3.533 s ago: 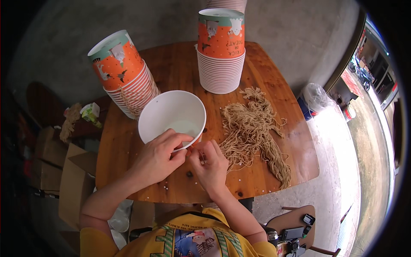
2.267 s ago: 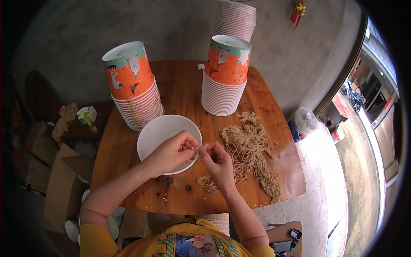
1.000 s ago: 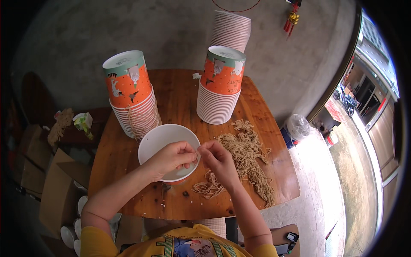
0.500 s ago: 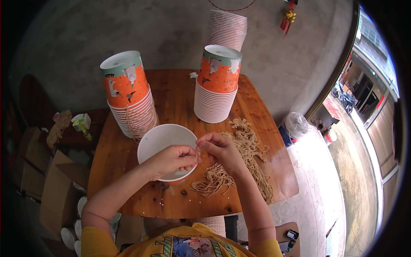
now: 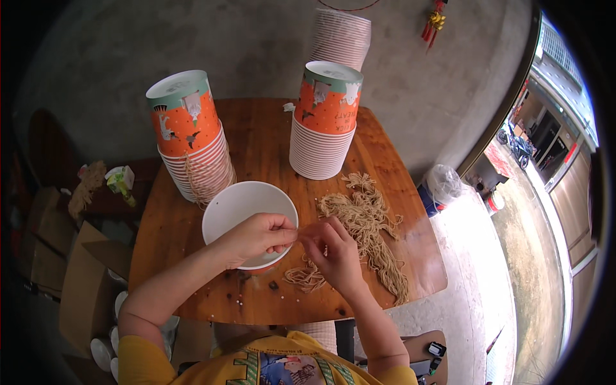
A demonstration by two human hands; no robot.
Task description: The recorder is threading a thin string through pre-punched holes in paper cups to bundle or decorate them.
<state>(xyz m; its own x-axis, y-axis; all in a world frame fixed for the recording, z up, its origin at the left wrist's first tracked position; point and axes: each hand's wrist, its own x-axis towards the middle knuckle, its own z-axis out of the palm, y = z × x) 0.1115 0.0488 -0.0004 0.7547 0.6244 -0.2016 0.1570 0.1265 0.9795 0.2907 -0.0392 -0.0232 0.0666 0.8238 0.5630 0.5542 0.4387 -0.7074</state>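
A round white paper bucket (image 5: 226, 206) stands mouth up near the middle of the table, a little orange showing under its near rim. Across its right side lies my left hand (image 5: 262, 236), with thumb and fingers pinched together at the rim. My right hand (image 5: 333, 251) meets it just outside that rim, its fingertips also pinched. What sits between the fingertips is too small to make out. Beside and behind my right hand spreads a loose heap of tan twine (image 5: 366, 221), partly covered by the hand.
Two stacks of upturned orange-and-green buckets, a left stack (image 5: 186, 122) draped with twine and a right stack (image 5: 324, 122), stand on the wooden table (image 5: 256, 141). Another pale stack (image 5: 341, 38) rises behind. An open cardboard box (image 5: 93, 282) sits at left, a bagged bin (image 5: 441, 186) at right.
My right hand has shifted slightly down, its fingers drawn lower beside the rim. My left hand stays pinched at the bucket's edge. The whole view has tilted a little.
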